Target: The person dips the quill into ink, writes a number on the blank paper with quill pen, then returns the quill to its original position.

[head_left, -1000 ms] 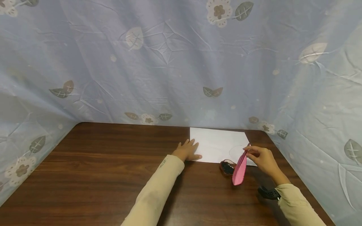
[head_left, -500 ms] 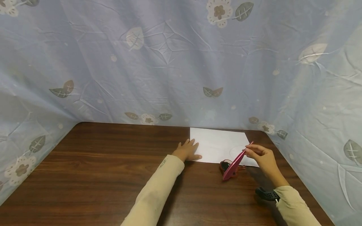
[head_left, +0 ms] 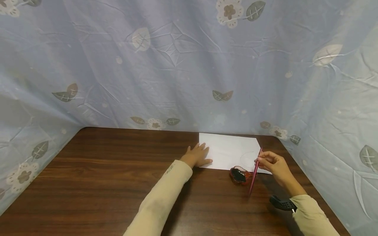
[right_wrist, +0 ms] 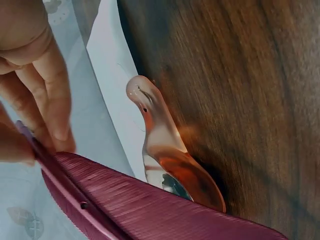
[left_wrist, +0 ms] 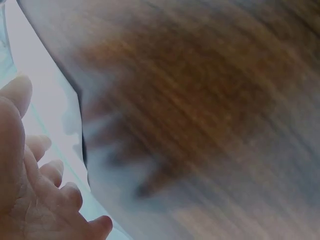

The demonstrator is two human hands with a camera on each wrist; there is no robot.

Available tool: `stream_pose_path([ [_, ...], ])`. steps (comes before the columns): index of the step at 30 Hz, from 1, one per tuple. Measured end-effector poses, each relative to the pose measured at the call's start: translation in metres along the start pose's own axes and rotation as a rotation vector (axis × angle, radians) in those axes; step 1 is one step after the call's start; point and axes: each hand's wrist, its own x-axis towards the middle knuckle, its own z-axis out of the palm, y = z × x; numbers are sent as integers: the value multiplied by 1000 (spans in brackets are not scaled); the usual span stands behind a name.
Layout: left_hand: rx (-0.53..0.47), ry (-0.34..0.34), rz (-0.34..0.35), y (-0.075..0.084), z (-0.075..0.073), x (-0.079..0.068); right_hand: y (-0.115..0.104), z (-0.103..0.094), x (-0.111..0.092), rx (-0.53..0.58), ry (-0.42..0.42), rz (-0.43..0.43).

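My left hand (head_left: 195,156) lies with its fingers spread on the left edge of a white paper (head_left: 224,147). In the left wrist view its fingers look extended. With thumb and fingers, my right hand (head_left: 276,166) pinches the slim shaft of a pink, finely ribbed, leaf-shaped thing (head_left: 254,178), now nearly edge-on in the head view. The right wrist view shows the ribbed surface (right_wrist: 165,207) up close. Beside it lies a see-through reddish thing with a handle (right_wrist: 160,120) and a dark face (head_left: 238,175), resembling a hand mirror.
The paper bears a faint curved line (head_left: 240,159). It lies on a dark brown wooden table (head_left: 118,183), near the back right. A pale blue patterned curtain (head_left: 189,72) hangs behind and at both sides. A black band (head_left: 282,203) is on the right wrist.
The pink leaf-shaped thing has swung left over the reddish thing and back right, turning from its broad side to nearly edge-on. My left hand stays on the paper.
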Motion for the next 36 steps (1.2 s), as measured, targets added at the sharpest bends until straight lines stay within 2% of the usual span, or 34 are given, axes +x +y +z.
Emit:
stream_pose_path([
  [7, 21, -36, -4, 2, -4, -3, -6, -2, -5, -145, -78, 145],
  [14, 40, -61, 12, 2, -7, -8, -14, 0, -13, -316, -46, 341],
  [19, 36, -67, 51, -1, -9, -12, -15, 3, -19, -382, -52, 447],
  [25, -31, -11, 155, -13, -8, -24, -15, 10, -27, -418, -98, 480],
  [28, -29, 7, 198, -21, -10, -33, -14, 12, -30, -443, -112, 495],
  [36, 23, 38, 236, -40, -12, -61, -12, 15, -34, -478, -103, 523],
])
